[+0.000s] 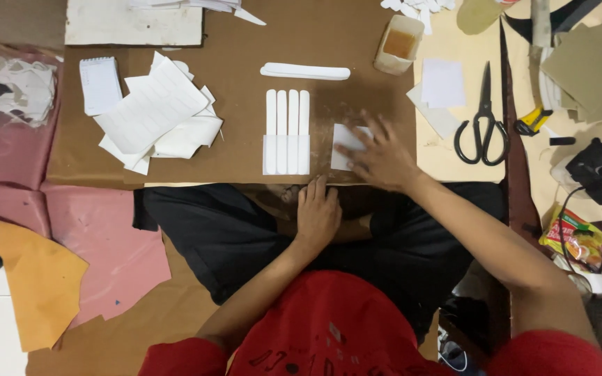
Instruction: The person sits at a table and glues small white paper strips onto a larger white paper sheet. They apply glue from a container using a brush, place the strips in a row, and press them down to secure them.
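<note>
Right hand (383, 157) lies flat, fingers spread, on a white paper piece (345, 141); it looks thin, light, limp, best lifted by an edge.

Right hand (382, 159) flat on a paper piece (343, 143); left of its fingers (364, 132) a row of strips (287, 132); scissors (482, 118) right; jar (398, 45) beyond.

Even indoor light (right hand motion-blurred)
</note>
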